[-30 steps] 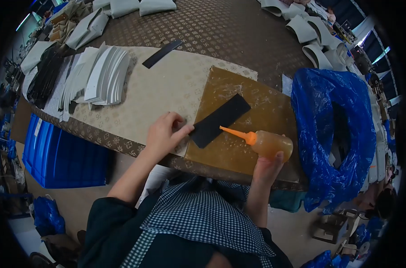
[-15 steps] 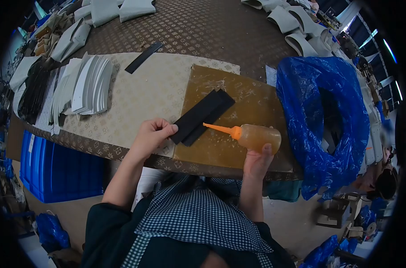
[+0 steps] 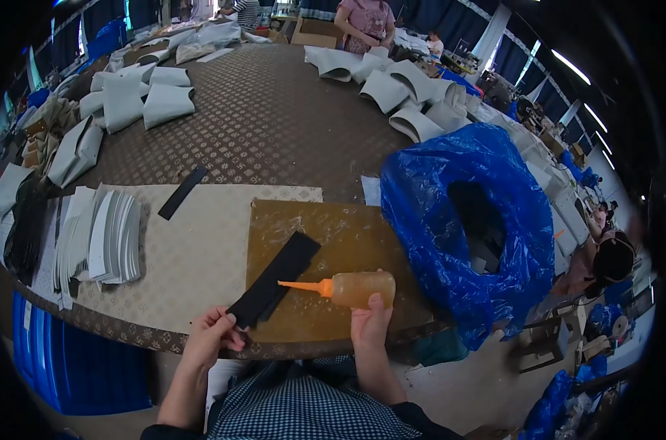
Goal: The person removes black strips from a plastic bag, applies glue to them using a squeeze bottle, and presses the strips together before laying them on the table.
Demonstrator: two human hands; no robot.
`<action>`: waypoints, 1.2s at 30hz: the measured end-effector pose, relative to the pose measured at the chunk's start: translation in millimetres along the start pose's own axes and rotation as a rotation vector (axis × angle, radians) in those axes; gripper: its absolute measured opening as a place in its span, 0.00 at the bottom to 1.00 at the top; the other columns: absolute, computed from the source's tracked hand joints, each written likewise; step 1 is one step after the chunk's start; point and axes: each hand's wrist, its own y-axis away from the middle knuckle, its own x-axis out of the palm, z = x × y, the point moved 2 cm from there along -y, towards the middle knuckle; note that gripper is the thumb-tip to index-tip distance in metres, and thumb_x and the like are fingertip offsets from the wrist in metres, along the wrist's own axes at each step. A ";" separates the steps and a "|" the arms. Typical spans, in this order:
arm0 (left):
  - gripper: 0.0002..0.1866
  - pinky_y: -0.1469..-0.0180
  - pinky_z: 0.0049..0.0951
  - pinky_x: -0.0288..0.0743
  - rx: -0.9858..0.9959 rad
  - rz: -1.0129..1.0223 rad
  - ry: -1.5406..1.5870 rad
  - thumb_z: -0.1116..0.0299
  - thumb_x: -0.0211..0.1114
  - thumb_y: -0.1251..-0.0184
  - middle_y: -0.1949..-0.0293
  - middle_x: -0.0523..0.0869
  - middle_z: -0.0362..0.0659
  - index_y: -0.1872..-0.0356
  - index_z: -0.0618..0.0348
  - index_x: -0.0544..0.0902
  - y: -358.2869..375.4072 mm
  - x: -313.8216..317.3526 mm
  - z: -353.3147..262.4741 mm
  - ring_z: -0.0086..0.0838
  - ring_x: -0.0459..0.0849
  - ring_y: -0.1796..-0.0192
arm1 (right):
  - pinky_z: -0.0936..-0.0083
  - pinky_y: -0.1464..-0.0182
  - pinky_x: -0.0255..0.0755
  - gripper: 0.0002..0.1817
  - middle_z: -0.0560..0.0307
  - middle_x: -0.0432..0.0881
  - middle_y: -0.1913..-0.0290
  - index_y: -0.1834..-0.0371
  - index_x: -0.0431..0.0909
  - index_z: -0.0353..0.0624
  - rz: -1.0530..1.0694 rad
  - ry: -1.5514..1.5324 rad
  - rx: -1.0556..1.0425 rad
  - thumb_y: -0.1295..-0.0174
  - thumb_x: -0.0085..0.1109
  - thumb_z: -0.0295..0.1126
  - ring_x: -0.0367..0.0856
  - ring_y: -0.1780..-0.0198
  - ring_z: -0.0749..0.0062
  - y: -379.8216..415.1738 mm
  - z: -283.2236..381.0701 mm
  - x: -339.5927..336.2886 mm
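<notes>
My left hand (image 3: 211, 336) pinches the near end of some overlapping black strips (image 3: 280, 271), which lie slantwise on a brown, glue-marked board (image 3: 347, 235). In my right hand (image 3: 371, 324) is a squeeze bottle (image 3: 362, 290) with amber contents, held on its side. Its long orange nozzle (image 3: 303, 287) points left, and the tip overlaps the strips in this view. A separate black strip (image 3: 182, 193) rests farther off on a beige patterned sheet (image 3: 193, 249).
Stacked white pieces (image 3: 113, 238) and dark pieces (image 3: 28, 227) sit at the left. To the right stands an open blue plastic bag (image 3: 439, 227). White folded pieces (image 3: 410, 81) line the far table (image 3: 252, 110). A blue crate (image 3: 76, 367) is below; a person (image 3: 366, 26) stands across.
The view has tilted up, showing more of the room and the far table edge. The bottle's nozzle now reaches over the strips, where before its tip was at their right edge.
</notes>
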 end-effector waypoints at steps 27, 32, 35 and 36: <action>0.04 0.74 0.19 0.79 0.053 -0.074 0.046 0.72 0.61 0.33 0.75 0.81 0.40 0.65 0.62 0.77 0.2 3.1 4.7 0.20 0.80 0.76 | 0.68 0.37 0.68 0.39 0.53 0.67 0.41 0.32 0.55 0.42 -0.091 0.337 -0.152 0.44 0.68 0.29 0.70 0.41 0.66 -29.9 4.9 22.6; 0.04 0.74 0.19 0.79 0.055 -0.068 0.054 0.72 0.61 0.33 0.75 0.81 0.40 0.65 0.62 0.77 -0.4 3.1 5.0 0.20 0.80 0.76 | 0.70 0.37 0.68 0.38 0.53 0.66 0.41 0.33 0.56 0.42 -0.052 0.409 -0.258 0.45 0.67 0.27 0.69 0.40 0.67 -31.4 3.3 16.2; 0.04 0.74 0.19 0.79 0.056 -0.067 0.054 0.73 0.61 0.33 0.76 0.81 0.39 0.65 0.62 0.77 -0.3 3.8 4.7 0.20 0.80 0.77 | 0.70 0.37 0.68 0.38 0.53 0.66 0.41 0.33 0.56 0.42 -0.083 0.453 -0.256 0.45 0.67 0.27 0.69 0.40 0.67 -30.3 1.5 17.5; 0.04 0.74 0.19 0.79 0.059 -0.066 0.050 0.73 0.61 0.33 0.76 0.81 0.39 0.65 0.62 0.77 -0.1 4.3 4.3 0.20 0.80 0.77 | 0.69 0.37 0.68 0.38 0.53 0.66 0.41 0.33 0.56 0.42 -0.075 0.461 -0.251 0.45 0.67 0.27 0.69 0.40 0.67 -29.2 1.8 17.8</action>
